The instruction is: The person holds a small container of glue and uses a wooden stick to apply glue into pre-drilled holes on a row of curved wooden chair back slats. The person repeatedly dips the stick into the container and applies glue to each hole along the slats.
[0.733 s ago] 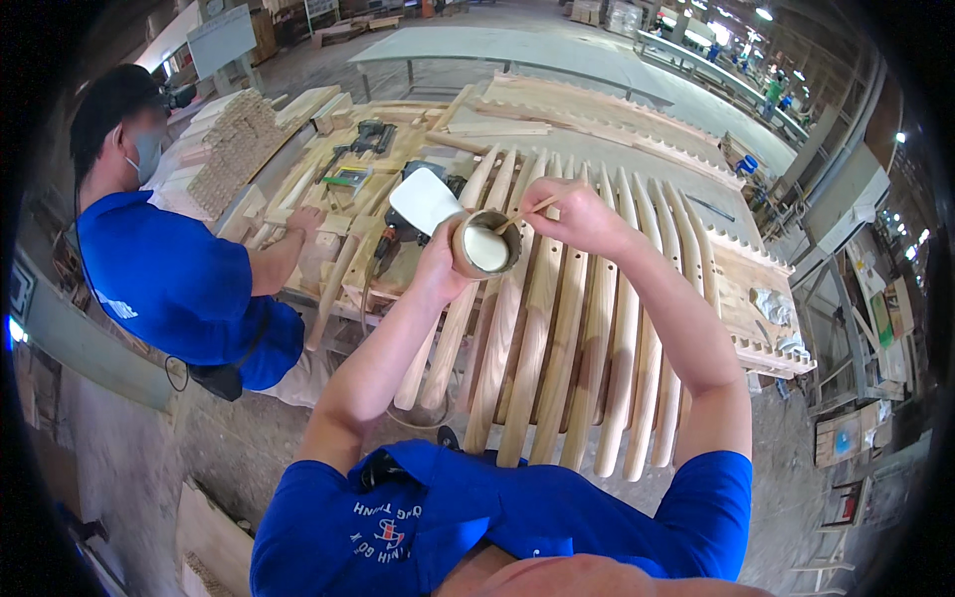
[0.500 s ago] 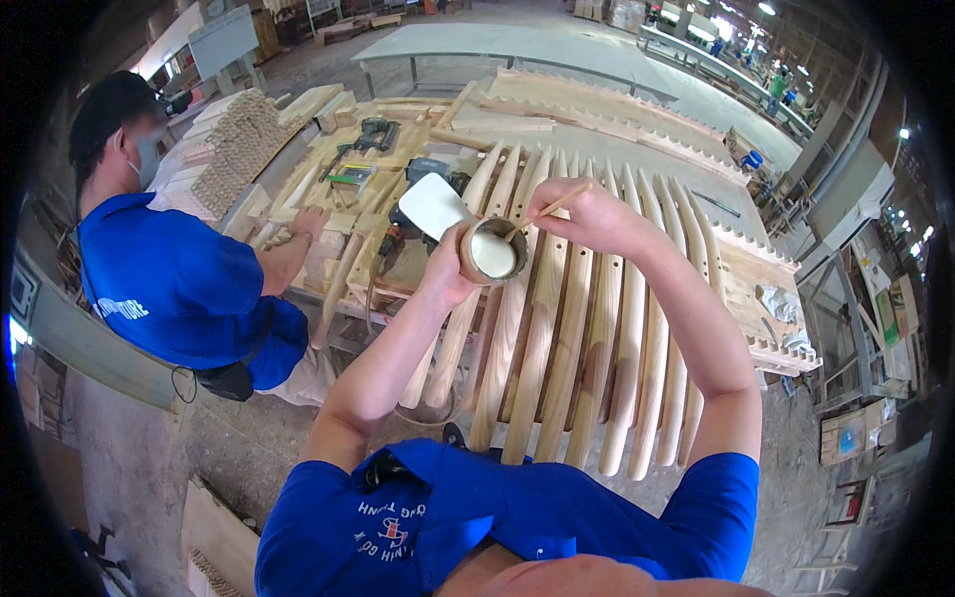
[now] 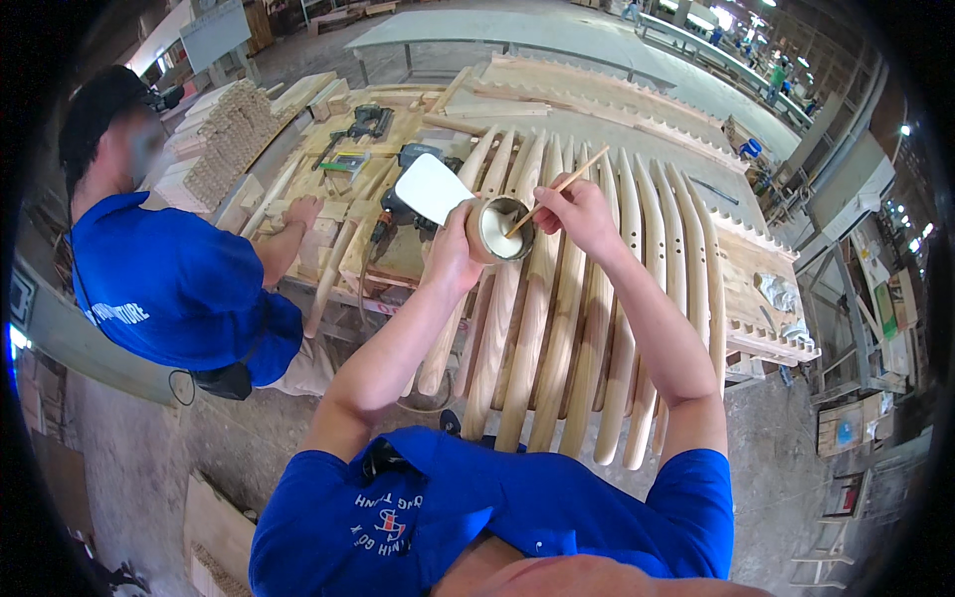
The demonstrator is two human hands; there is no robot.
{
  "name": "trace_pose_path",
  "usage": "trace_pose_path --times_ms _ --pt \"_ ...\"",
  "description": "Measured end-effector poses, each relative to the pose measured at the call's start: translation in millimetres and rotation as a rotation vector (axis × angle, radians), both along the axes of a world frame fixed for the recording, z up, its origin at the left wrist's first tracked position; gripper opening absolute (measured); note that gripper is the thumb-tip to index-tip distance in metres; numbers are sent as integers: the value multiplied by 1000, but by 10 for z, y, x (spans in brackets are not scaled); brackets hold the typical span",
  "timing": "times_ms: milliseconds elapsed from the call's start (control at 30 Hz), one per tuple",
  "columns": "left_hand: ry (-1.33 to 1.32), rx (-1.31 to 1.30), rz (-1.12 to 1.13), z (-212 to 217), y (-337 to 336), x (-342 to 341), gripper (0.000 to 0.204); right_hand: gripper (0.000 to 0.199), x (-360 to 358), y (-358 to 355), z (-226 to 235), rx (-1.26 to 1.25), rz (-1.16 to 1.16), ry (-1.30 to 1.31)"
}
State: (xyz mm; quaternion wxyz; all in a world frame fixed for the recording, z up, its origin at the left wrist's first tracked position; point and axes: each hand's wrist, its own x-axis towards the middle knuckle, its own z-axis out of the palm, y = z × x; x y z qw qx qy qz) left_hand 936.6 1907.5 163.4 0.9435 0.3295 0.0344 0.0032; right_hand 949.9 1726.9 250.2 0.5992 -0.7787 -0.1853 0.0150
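Note:
My left hand is wrapped round a small round cup with white glue-like liquid inside, its mouth tilted toward me. Pinched in my right hand is a thin wooden stick, and its lower end dips into the liquid. Just behind the cup is a white, rounded plastic piece; whether it joins the cup I cannot tell. Below both hands, several long curved wooden slats lie side by side across the table, some with small drilled holes near their middle.
A co-worker in blue stands at the left, one hand on wooden pieces. Cordless drills and a nail gun lie on the bench beyond. Stacked wood strips are at the far left. Notched rails lie at the right.
My right hand has come lower and the stick now leans the other way from a lower grip, its end still in the cup. The cup has moved slightly up and right.

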Motion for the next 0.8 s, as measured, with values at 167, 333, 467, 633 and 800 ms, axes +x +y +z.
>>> trace_pose_path --times_ms 167,333,467,633,800 --pt "-3 13 12 46 -3 -37 31 24 2 -19 -43 82 -83 -7" --pt "49 44 6 34 -32 -35 34 23 60 -15 -163 184 -31 196" --pt "62 26 -4 105 -81 -29 33 19 78 -163 -290 445 -15 390" --pt "43 -27 -9 79 -49 20 32 13 81 -268 -326 632 73 422" --pt "121 -69 -26 122 -86 57 34 10 7 -304 -346 745 51 338"
